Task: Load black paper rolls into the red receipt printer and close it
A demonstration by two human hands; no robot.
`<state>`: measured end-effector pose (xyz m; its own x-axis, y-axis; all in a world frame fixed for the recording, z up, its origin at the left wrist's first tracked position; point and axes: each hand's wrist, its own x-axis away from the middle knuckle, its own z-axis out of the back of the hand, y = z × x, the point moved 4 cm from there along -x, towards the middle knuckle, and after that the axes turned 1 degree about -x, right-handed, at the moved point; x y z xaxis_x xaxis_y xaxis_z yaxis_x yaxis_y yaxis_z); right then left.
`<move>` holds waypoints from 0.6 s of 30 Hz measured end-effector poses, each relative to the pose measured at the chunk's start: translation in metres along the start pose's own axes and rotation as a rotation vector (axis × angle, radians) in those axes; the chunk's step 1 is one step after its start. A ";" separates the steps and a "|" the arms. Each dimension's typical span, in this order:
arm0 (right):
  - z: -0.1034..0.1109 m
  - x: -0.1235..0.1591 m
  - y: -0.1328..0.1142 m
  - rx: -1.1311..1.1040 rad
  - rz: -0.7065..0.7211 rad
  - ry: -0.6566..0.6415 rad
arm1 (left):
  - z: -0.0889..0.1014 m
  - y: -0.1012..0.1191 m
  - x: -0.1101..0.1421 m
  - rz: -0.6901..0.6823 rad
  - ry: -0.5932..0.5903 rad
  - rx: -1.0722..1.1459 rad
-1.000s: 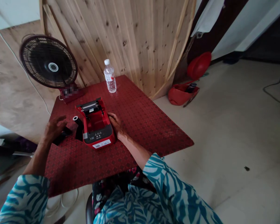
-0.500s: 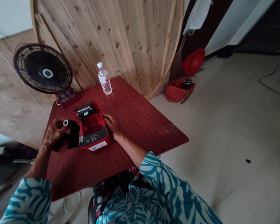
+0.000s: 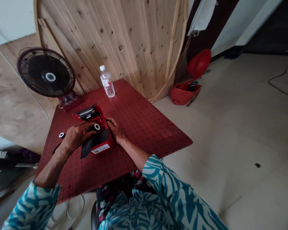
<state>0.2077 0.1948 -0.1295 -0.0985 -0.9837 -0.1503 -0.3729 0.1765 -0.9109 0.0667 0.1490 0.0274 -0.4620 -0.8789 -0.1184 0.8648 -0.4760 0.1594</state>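
Observation:
A red and black label printer (image 3: 100,147) sits on the table with its lid (image 3: 86,112) raised. Above its inner bay, my left hand (image 3: 75,135) grips a black ribbon roll (image 3: 96,127) with a white core. A loose strip of black film (image 3: 85,149) hangs from it over the printer's left edge. Partly hidden behind my left wrist is another dark roll (image 3: 61,135) with a white core; whether the film joins the two I cannot tell. My right hand (image 3: 114,127) is curled against the printer's right side, fingers on its upper edge.
A dark red table fan (image 3: 48,73) stands at the back left of the patterned red table (image 3: 144,127). Near the back edge is a clear plastic bottle (image 3: 107,82). A large wooden panel (image 3: 124,41) leans behind. Red containers (image 3: 182,94) rest on the floor to the right.
My left hand has carried the ribbon roll rightward from beside the printer to above its open bay. The second roll now shows left of my wrist. My right hand has stayed on the printer.

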 end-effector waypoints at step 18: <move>-0.001 0.000 -0.009 0.039 0.000 -0.010 | -0.026 -0.011 -0.038 0.000 -0.329 -0.023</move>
<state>0.2102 0.1932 -0.1204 -0.0891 -0.9840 -0.1543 -0.3370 0.1755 -0.9250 0.0801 0.1880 0.0046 -0.4974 -0.8429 0.2051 0.8673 -0.4785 0.1371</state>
